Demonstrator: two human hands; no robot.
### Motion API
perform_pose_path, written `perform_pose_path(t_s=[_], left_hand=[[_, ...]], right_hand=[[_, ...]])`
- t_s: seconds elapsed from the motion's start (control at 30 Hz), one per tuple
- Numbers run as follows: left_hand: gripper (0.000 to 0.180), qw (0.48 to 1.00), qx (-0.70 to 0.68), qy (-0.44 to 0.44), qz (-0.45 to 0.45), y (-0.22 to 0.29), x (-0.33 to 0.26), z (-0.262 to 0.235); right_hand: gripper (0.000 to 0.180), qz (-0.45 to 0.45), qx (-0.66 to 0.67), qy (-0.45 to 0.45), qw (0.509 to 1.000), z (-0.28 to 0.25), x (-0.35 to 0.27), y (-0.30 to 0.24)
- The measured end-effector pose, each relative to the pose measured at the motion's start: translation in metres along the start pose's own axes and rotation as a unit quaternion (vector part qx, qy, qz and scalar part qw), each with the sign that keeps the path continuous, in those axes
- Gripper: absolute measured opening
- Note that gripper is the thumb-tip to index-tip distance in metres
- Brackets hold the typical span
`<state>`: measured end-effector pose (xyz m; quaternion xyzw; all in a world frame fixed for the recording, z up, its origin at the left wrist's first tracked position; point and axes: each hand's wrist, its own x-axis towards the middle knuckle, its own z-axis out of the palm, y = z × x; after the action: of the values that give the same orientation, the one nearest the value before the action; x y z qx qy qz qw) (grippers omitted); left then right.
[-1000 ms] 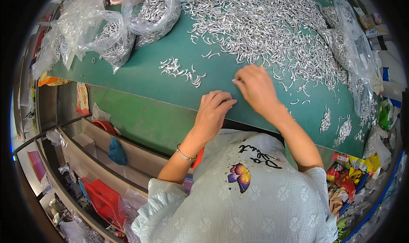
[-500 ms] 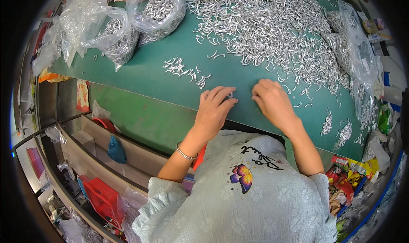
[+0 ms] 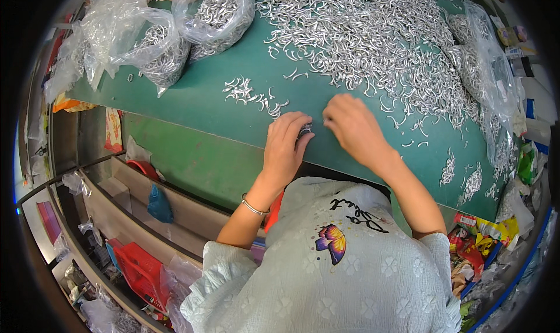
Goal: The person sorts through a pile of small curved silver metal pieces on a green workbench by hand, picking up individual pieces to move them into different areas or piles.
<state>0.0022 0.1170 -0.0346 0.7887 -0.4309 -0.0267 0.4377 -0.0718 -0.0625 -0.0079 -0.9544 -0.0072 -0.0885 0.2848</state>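
Note:
A green table (image 3: 210, 99) carries a large heap of small curved silver metal pieces (image 3: 373, 35). My left hand (image 3: 284, 149) rests near the table's front edge, fingers curled over a small bunch of the metal pieces (image 3: 305, 129). My right hand (image 3: 353, 128) is right beside it, fingertips meeting the same bunch. A short row of loose pieces (image 3: 251, 95) lies just beyond my left hand. What my right hand's fingers pinch is hidden.
Clear plastic bags full of the same pieces (image 3: 166, 47) stand at the back left, more bags (image 3: 493, 88) at the right edge. Small piles (image 3: 449, 169) lie at the right front. Below the table are shelves, a red bin (image 3: 137, 269) and coloured wrappers (image 3: 478, 245).
My right hand has drawn back from the heap toward the front edge and met my left hand, which moved slightly forward over a small bunch of pieces.

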Motion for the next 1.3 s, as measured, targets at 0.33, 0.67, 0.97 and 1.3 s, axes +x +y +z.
perform_pose_path(t_s=[0.33,0.67,0.97,1.3], left_hand=[[0.042,0.996,0.062,-0.049,0.04,0.021,0.01,0.0],[0.029,0.994,0.101,0.037,-0.011,0.004,0.001,0.002],[0.034,0.991,0.116,0.057,-0.046,0.015,0.001,0.003],[0.027,0.992,0.124,0.021,-0.01,0.018,0.03,0.03]], right_hand=[[0.049,0.069,-0.091,0.11,0.987,-0.001,0.03,0.037],[0.037,0.026,-0.028,0.046,0.998,-0.039,-0.032,0.03],[0.032,0.035,-0.063,0.086,0.994,-0.02,-0.022,0.017],[0.024,-0.001,-0.065,0.077,0.995,-0.016,-0.012,0.009]])
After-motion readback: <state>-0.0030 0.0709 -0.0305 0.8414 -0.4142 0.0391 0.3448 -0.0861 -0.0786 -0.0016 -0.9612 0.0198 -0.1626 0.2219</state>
